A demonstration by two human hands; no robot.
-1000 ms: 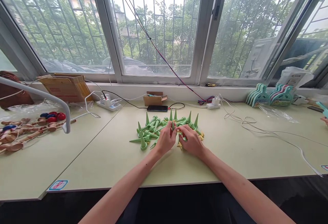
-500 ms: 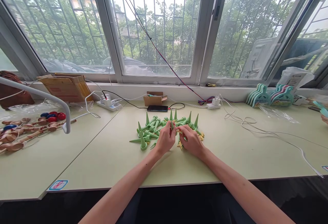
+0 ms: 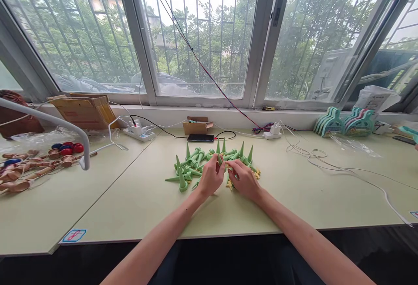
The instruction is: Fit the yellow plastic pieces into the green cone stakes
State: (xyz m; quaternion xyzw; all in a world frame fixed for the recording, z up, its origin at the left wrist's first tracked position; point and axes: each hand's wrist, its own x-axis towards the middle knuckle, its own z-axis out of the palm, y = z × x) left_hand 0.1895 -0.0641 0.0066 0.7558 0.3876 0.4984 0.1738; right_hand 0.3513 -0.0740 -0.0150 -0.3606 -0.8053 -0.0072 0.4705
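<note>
Right now, the green cone (image 3: 220,159) is just above the center of the lower half of the frame, gripped in the closed fingers of your left hand (image 3: 211,175), its tip pointing up. Your right hand (image 3: 243,178) is just beside it, fingers bent and their tips drawn in toward the cone; you cannot tell from this view whether they pinch anything. Around and beyond your hands lies a loose heap of green spikes (image 3: 182,180), some standing upright on their round ends, others lying on their sides. Small yellow pieces (image 3: 230,185) lie by your right hand and at the heap's right edge. Behind the heap, a dark phone (image 3: 200,138) lies flat on the pale table (image 3: 130,198), in front of a small open cardboard box (image 3: 197,126). At the left of the frame you have wooden toys (image 3: 19,185) with red and blue balls among them, and a larger cardboard box (image 3: 83,113) behind. Toward the right of the frame, turquoise plastic pieces (image 3: 330,123) stand in rows near the windowsill, and a pale cable (image 3: 346,168) trails across the table.
</note>
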